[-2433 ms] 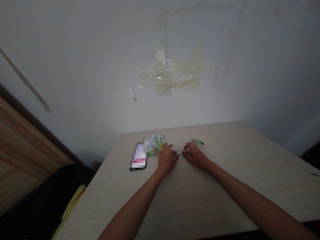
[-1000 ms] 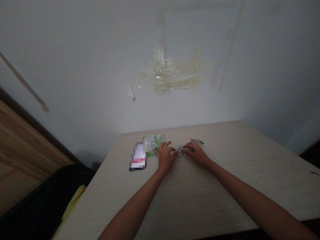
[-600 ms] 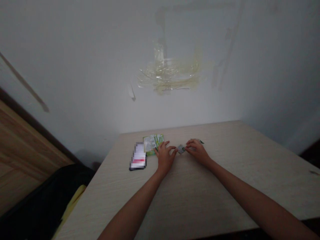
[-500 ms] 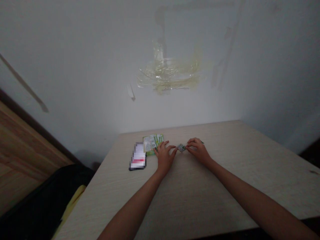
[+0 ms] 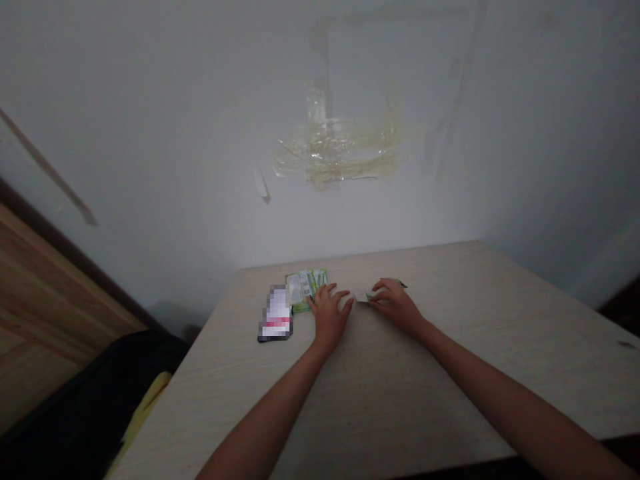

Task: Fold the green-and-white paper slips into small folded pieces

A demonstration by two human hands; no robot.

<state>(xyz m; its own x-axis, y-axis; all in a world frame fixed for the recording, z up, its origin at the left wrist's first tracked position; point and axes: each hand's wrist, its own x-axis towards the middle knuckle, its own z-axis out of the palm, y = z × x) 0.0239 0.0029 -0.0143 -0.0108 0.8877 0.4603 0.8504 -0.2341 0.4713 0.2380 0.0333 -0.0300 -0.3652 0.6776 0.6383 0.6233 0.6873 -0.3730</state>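
Note:
A small pale piece of paper (image 5: 362,298) lies between my two hands, low over the tabletop. My right hand (image 5: 399,305) pinches its right edge between thumb and fingertips. My left hand (image 5: 330,319) rests on the table with thumb and fingers apart, just left of the paper and holding nothing. Its outer fingers lie at the edge of a green and white printed paper or packet (image 5: 303,285). Behind my right hand pokes out a bit of something green and dark (image 5: 403,284), mostly hidden.
Left of the green print lies a flat dark-edged object with a pixelated face (image 5: 277,313), perhaps a phone. The pale wooden table (image 5: 450,267) meets a wall with old clear tape (image 5: 340,150). A black bag or cloth (image 5: 100,393) and yellow fabric (image 5: 145,407) are beside the table at left.
My left fingers have let go of the small piece and spread a little. The piece now shows a plain pale side instead of a patterned one, still in my right hand.

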